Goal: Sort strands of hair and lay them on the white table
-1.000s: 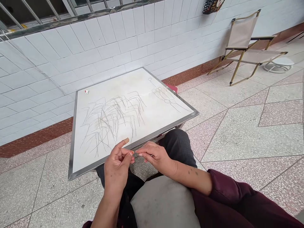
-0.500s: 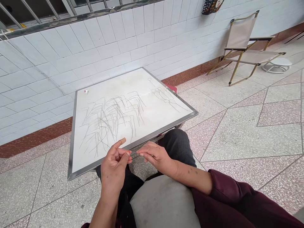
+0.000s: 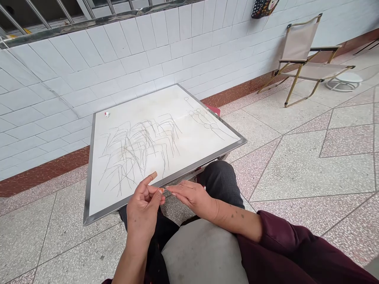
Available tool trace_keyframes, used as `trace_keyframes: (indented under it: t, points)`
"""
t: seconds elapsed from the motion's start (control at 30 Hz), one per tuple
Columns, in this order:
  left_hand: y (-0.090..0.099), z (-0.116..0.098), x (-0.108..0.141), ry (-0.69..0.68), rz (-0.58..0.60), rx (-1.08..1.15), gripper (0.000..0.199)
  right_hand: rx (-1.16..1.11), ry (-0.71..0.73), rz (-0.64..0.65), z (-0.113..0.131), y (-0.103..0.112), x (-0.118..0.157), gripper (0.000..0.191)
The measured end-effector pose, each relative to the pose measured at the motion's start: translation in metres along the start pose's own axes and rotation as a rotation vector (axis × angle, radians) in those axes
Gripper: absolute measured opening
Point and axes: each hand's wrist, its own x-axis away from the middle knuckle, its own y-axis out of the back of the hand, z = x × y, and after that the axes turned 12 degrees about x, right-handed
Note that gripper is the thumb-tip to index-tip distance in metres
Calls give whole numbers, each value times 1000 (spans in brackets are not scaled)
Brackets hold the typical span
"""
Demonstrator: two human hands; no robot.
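Observation:
My left hand [image 3: 145, 207] pinches a thin wire [image 3: 165, 189] between thumb and index finger; a tan wrap covers the tip of one raised finger. My right hand [image 3: 194, 199] meets it from the right, thumb and fingers closed at the wire's other end. Only a short bit of wire shows between the fingertips. Both hands are over the near edge of a white table [image 3: 166, 98] with a metal rim. Many bent wires [image 3: 142, 142] lie across its left and middle. Several looped wires [image 3: 204, 118] lie along its right side.
A small white and red object [image 3: 107, 114] sits at the table's far left corner. A tiled wall [image 3: 124, 75] stands behind the table. On the right are a folding chair [image 3: 302, 51] and a low round stool [image 3: 343, 82]. A grey cushion-like surface [image 3: 204, 252] covers my lap.
My right hand has shifted slightly left, its fingertips now closer to my left ones, and its fingers are straighter. Less wire shows between the hands. My left hand has barely moved.

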Motion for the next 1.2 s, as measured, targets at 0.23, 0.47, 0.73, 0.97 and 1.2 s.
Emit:
trace_keyframes:
  t: [0.23, 0.47, 0.73, 0.97, 1.2]
  points:
    - [-1, 1, 2, 20, -12, 26, 48, 58, 2, -28, 1, 1, 1, 22]
    - [-2, 5, 0, 34, -35, 34, 44, 123, 76, -17, 1, 2, 3, 19]
    - [3, 3, 0, 48, -35, 36, 43, 123, 23, 66, 5, 7, 0, 21]
    - [15, 2, 0, -6, -89, 52, 44, 91, -63, 123, -1, 12, 7, 27]
    - [27, -2, 0, -36, -172, 83, 43, 60, -169, 151, -14, 23, 27, 26]
